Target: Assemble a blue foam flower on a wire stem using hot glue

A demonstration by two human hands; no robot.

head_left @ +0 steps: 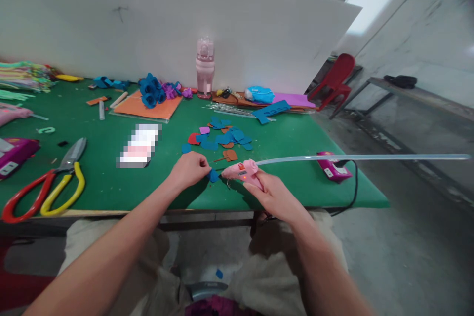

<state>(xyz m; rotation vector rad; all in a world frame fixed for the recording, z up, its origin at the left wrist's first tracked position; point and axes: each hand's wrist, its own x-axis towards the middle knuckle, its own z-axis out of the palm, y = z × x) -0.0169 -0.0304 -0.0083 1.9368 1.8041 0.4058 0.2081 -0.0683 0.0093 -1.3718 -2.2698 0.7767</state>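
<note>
My right hand (272, 192) grips a pink hot glue gun (242, 171) near the front edge of the green table (111, 182). A long clear glue stick (363, 158) juts out of the gun's back toward the right. The nozzle points left at a small blue foam piece (214, 176) that my left hand (189, 169) pinches between its fingertips. Just beyond the hands lies a scatter of blue, red, purple and brown foam petals (222, 139).
Large red and yellow handled shears (52, 183) lie at the front left. A pink bottle (205, 67), blue foam flowers (151, 90) on an orange sheet and a blue sheet (272, 110) sit at the back. A magenta box (332, 167) with a black cable sits right.
</note>
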